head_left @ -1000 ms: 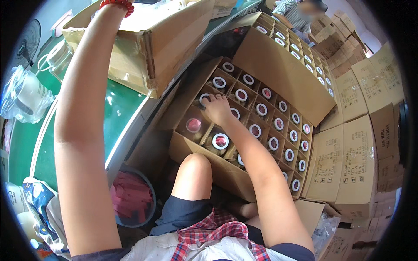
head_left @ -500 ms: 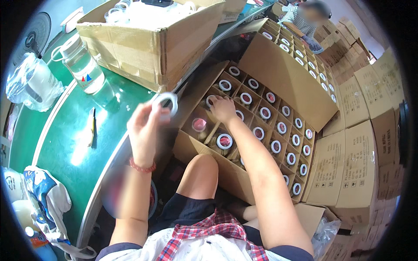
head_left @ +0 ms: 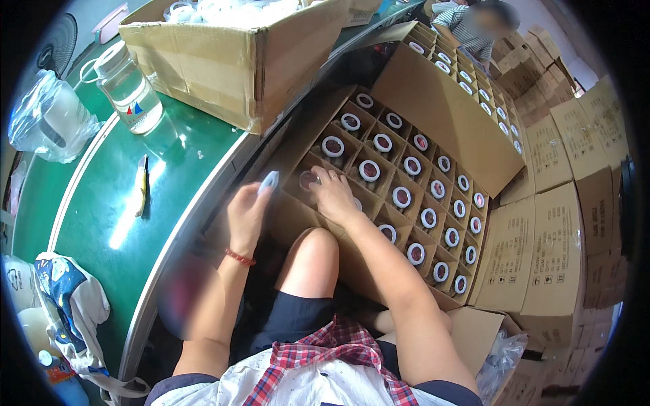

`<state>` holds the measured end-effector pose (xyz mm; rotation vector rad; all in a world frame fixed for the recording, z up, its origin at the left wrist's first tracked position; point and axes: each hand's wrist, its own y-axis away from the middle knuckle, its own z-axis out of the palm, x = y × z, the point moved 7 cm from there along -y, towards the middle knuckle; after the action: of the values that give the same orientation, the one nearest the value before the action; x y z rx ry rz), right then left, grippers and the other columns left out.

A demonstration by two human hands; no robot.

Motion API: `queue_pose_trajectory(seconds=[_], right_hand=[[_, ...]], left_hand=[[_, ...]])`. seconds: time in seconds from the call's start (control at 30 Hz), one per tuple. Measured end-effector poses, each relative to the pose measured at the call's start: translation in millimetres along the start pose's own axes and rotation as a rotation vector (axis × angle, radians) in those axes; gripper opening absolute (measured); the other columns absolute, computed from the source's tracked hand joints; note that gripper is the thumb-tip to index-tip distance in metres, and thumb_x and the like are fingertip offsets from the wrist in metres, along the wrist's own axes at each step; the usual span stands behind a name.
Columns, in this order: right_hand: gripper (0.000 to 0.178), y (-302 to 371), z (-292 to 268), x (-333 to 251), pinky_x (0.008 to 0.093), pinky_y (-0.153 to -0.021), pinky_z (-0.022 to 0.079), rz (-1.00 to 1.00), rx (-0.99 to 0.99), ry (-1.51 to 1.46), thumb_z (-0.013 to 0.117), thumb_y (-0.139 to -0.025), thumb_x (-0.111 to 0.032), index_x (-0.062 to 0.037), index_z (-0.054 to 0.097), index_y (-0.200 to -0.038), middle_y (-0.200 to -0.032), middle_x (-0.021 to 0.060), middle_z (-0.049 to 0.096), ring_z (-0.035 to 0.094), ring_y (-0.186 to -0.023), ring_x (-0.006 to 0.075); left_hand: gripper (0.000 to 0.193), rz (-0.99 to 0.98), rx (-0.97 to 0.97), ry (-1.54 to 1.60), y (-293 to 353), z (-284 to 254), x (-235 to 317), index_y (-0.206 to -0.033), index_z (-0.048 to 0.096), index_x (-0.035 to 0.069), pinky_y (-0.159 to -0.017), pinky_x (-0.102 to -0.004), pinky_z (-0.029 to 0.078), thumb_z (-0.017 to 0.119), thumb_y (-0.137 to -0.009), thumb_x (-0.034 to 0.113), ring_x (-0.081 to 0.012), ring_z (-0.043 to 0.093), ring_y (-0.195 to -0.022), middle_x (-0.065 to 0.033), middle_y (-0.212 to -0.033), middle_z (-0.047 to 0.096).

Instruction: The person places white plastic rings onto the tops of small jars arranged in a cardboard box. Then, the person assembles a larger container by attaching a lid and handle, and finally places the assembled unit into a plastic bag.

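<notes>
Packing workshop, stacked cartons (head_left: 552, 250), green worktable (head_left: 88, 223), partitioned cardboard box (head_left: 355, 267)

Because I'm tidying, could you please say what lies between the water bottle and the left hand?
In the head view, green tabletop and its pale edge lie between bottle and left hand.

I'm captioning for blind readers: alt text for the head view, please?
The left hand holds a pale ring; the right hand touches a jar in a divided cardboard box of white-ringed jars, beside a green table.
</notes>
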<state>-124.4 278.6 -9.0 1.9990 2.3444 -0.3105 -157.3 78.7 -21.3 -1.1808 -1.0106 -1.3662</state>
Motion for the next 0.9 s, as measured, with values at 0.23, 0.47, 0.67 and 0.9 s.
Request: queue_pose_trajectory(seconds=[0.23,0.47,0.67,0.9], right_hand=[[0.027,31,-20,14,0.0435,-0.097,0.040,0.156,0.362,-0.325,0.058,-0.077,-0.005,-0.0056,0.066,-0.102,-0.129,0.0138,0.052,0.049,-0.118,0.0328],[0.018,143,-48,18,0.0379,-0.089,0.048,0.275,0.516,-0.479,0.060,-0.081,-0.002,-0.0021,0.065,-0.099,-0.115,0.0138,0.060,0.059,-0.104,0.0314],[0.016,253,-60,4,0.0308,-0.079,0.051,0.502,0.477,-0.598,0.058,-0.086,-0.003,-0.0025,0.066,-0.100,-0.115,0.0113,0.061,0.063,-0.095,0.0228],[0.014,358,-97,-27,0.0312,-0.077,0.052,0.667,0.469,-0.585,0.058,-0.087,-0.005,-0.0027,0.066,-0.099,-0.114,0.0111,0.061,0.064,-0.092,0.0242]], left_hand=[[0.014,0.580,-0.245,-0.624,-15,90,21,-0.089,0.064,0.005,-0.075,-0.0373,0.051,0.066,-0.081,0.016,-0.0315,0.062,-0.089,-0.0128,-0.107,0.060],[0.022,0.663,-0.497,-1.074,-11,122,-8,-0.085,0.071,0.007,-0.087,-0.0373,0.050,0.063,-0.085,0.028,-0.0263,0.060,-0.107,-0.0088,-0.115,0.062],[0.018,0.691,-0.604,-1.230,-7,131,-12,-0.085,0.068,0.004,-0.080,-0.0409,0.051,0.061,-0.086,0.021,-0.0317,0.063,-0.091,-0.0126,-0.123,0.053],[0.034,0.878,-0.701,-1.347,-12,145,-33,-0.110,0.055,0.003,-0.096,-0.0403,0.046,0.062,-0.082,0.021,-0.0341,0.054,-0.116,-0.0143,-0.128,0.055]])
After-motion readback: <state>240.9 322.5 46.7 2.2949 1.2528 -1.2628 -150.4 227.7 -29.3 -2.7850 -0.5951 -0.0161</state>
